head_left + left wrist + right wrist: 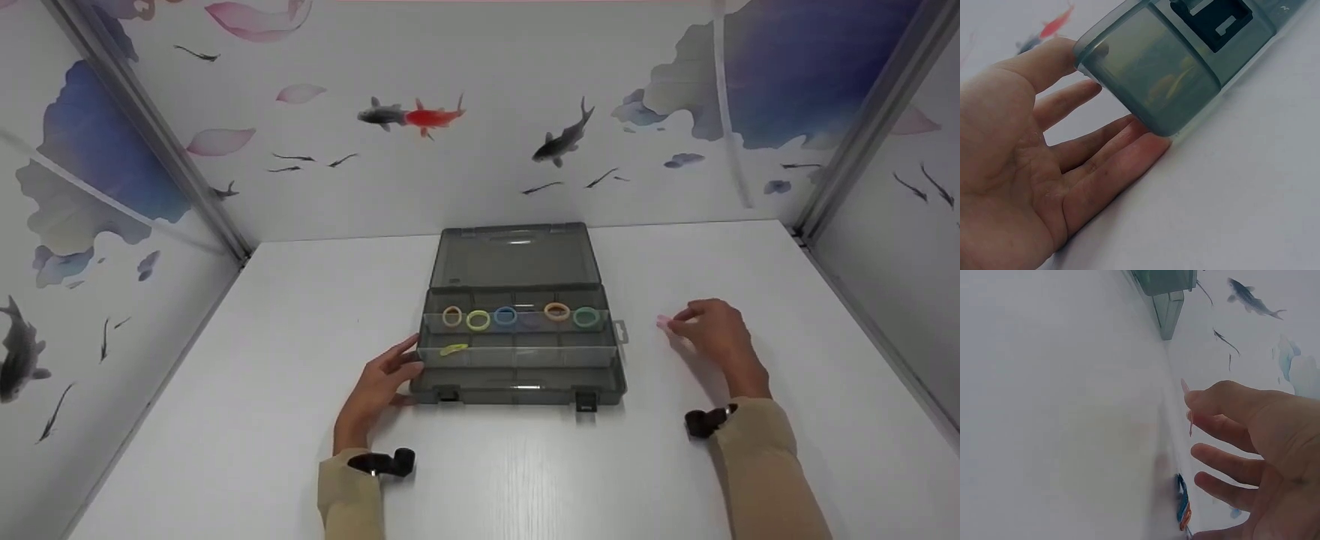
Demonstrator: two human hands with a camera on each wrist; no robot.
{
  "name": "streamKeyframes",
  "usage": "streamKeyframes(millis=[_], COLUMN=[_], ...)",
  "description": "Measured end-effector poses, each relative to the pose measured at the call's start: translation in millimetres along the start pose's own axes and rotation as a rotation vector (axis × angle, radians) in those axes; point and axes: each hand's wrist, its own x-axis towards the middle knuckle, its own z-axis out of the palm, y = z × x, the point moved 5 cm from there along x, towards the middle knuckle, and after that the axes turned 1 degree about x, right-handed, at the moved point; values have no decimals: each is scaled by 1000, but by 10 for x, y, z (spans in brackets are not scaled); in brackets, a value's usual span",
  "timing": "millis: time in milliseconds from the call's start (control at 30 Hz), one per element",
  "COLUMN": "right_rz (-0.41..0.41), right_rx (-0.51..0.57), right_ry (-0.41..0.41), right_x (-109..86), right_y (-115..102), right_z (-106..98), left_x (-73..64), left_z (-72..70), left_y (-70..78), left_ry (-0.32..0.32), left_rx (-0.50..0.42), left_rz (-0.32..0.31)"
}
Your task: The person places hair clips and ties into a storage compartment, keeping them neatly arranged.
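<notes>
A translucent grey compartment box (pixel 517 379) lies on the table with its lid (pixel 517 256) folded back. Along its back row stand several coloured hair ties, among them a blue one (pixel 505 316) and a green one (pixel 586 318). A yellow hair tie (pixel 454 349) lies in the middle row. My left hand (pixel 379 386) touches the box's left side with fairly straight fingers, some low against its bottom edge in the left wrist view. To the right of the box, my right hand (pixel 716 337) pinches a small pink hair tie (pixel 663 322) between thumb and forefinger, above the table.
Below the right hand, the right wrist view shows a blue hair tie (pixel 1183 500) and an orange one (pixel 1186 517) on the table. A hanging tab (pixel 621 331) sticks out from the box's right side. Printed panels (pixel 480 172) enclose the table at back and sides.
</notes>
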Motion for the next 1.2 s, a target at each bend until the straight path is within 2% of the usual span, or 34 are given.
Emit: streamKeyframes(millis=[367,567,800,1000,1200], right_rz=[-141,-208,-224,-278,-353], right_rx=[4,4,26,21,40], right_ry=[89,99,119,158,123], right_x=[-105,-175,-266,-328,-332], right_y=[-323,-527,-733,-901,-1072], right_z=[-111,-136,-130,-111,21], left_x=[5,6,16,1,7], left_z=[5,0,-1,6,10], left_y=[-10,-17,-14,-2,0], left_ry=[-2,-14,-14,-9,-15], left_rx=[-5,-9,-12,-20,-30], left_rz=[1,-1,10,0,6])
